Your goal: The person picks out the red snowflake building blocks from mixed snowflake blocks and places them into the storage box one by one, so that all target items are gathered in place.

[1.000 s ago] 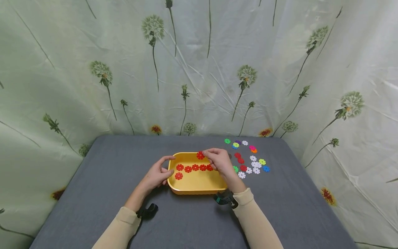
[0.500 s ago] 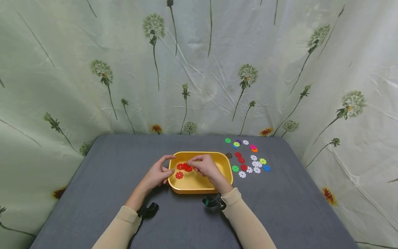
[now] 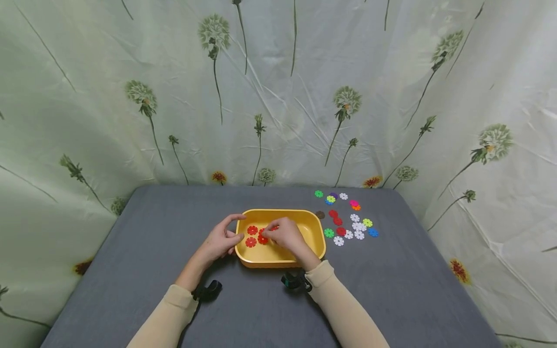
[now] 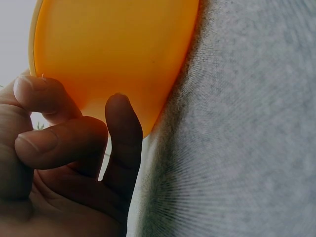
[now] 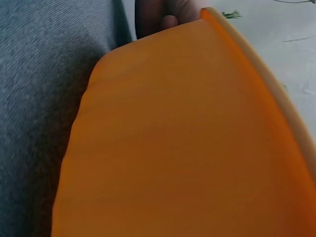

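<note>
A yellow plastic tray (image 3: 300,263) stands on the table in the head view. My left hand (image 3: 219,239) grips its left end, thumb over the rim; in the left wrist view the curled fingers (image 4: 64,143) lie against the orange-looking outer wall (image 4: 128,49). Inside the tray, my right hand (image 3: 285,236) pinches a red flower-shaped disc (image 3: 261,239) low over the floor. Two more red discs lie left of it, one behind (image 3: 252,230) and one in front (image 3: 250,242). The right hand covers part of the other red discs. The right wrist view mostly shows the tray's front wall (image 5: 163,133).
Right of the tray lie loose flower discs: red (image 3: 337,221), white (image 3: 338,240), green (image 3: 329,233), brown (image 3: 320,214), blue (image 3: 373,232) and other colours. Grey cloth (image 3: 174,217) covers the table. A flower-print curtain (image 3: 278,96) hangs behind and at both sides.
My right hand has moved left and toward me from the tray's back rim, bringing a red disc down among those at the left. The left hand has kept its grip on the tray.
</note>
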A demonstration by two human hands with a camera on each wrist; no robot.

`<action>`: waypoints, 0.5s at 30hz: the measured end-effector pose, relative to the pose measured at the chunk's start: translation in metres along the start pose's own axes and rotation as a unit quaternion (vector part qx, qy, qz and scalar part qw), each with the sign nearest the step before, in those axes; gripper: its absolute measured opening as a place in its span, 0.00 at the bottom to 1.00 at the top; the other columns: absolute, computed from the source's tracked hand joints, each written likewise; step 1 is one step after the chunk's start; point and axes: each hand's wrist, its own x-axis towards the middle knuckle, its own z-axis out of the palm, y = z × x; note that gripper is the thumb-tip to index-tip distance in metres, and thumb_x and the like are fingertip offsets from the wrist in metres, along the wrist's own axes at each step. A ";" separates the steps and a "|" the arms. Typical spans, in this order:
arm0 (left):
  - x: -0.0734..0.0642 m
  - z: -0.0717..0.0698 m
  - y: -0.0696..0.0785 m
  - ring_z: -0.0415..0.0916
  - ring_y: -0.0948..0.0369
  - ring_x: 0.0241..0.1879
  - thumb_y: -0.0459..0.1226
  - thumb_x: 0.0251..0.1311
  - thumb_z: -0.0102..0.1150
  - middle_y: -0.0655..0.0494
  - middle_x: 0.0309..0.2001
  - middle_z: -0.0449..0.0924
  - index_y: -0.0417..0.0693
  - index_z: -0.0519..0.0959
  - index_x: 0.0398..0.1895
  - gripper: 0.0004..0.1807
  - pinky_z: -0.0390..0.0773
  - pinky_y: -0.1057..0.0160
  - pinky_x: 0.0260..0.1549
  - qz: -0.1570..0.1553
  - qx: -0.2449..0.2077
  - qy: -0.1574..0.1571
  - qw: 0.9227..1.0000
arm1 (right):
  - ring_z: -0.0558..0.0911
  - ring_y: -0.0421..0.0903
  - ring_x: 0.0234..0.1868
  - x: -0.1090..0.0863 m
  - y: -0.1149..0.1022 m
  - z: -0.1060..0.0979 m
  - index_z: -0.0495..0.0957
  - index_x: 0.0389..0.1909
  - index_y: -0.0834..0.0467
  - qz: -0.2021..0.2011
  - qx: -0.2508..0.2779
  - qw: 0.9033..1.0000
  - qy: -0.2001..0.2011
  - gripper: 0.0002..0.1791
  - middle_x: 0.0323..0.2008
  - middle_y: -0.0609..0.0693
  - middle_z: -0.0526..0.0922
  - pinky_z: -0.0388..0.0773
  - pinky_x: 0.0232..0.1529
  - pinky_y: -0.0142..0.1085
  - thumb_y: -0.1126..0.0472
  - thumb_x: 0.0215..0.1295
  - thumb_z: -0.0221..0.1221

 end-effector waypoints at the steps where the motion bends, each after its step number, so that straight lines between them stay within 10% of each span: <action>1: 0.000 0.000 0.000 0.63 0.61 0.11 0.37 0.70 0.63 0.58 0.14 0.74 0.59 0.69 0.74 0.30 0.63 0.65 0.12 -0.002 -0.001 0.001 1.000 | 0.72 0.41 0.20 0.000 0.000 0.000 0.91 0.34 0.57 -0.002 -0.005 1.000 0.002 0.06 0.21 0.45 0.80 0.66 0.23 0.30 0.58 0.66 0.72; 15: 0.000 0.000 0.000 0.64 0.62 0.12 0.37 0.70 0.63 0.59 0.15 0.75 0.58 0.68 0.74 0.30 0.63 0.65 0.13 -0.001 0.002 -0.003 1.000 | 0.71 0.42 0.18 0.000 -0.003 0.003 0.91 0.36 0.59 -0.003 -0.025 1.000 -0.004 0.08 0.20 0.46 0.79 0.64 0.21 0.30 0.57 0.68 0.71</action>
